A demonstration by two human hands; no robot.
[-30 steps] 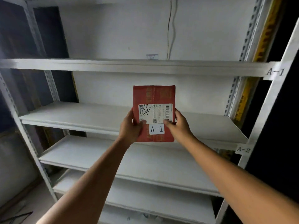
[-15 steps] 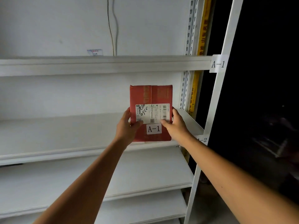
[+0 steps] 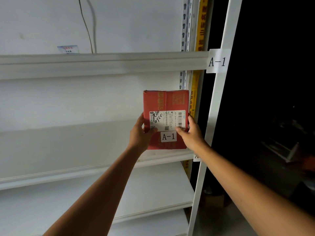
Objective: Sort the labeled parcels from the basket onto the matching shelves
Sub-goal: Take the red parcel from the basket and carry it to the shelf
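Red cardboard fills the middle of the head view: a parcel [image 3: 166, 103] held upright between two hands, its printed face turned to the camera. The left hand [image 3: 140, 133] grips the parcel's lower left edge, with the thumb lying across the corner of the white shipping label [image 3: 167, 120]. The right hand [image 3: 190, 133] grips the lower right edge, its thumb pressed on the label's other bottom corner. Both hands are clamped on the parcel, apart from each other by its width. Between the two thumbs, just below the shipping label, sits a white sticker [image 3: 168, 136] reading "A-1".

Above the hands runs the front lip of a white shelf [image 3: 102, 63], and at its end, up and to the right of the right hand, a paper tag [image 3: 217, 61] on the white front post [image 3: 219, 108] also reads "A-1". Behind the parcel and level with the wrists lies the next shelf [image 3: 68, 147]; the parcel's bottom edge shows just above that shelf's lip, though contact cannot be told. A second tag [image 3: 196, 157] by the right wrist is mostly hidden by the arm. Under the forearms a lower shelf [image 3: 153, 189] extends. Beyond the left hand, high on the white wall, a thin wire [image 3: 87, 26] hangs down toward a small sticker [image 3: 68, 49]. A perforated rear upright [image 3: 185, 23] and a yellow strip [image 3: 201, 23] stand above the right hand; to its right all is dark.
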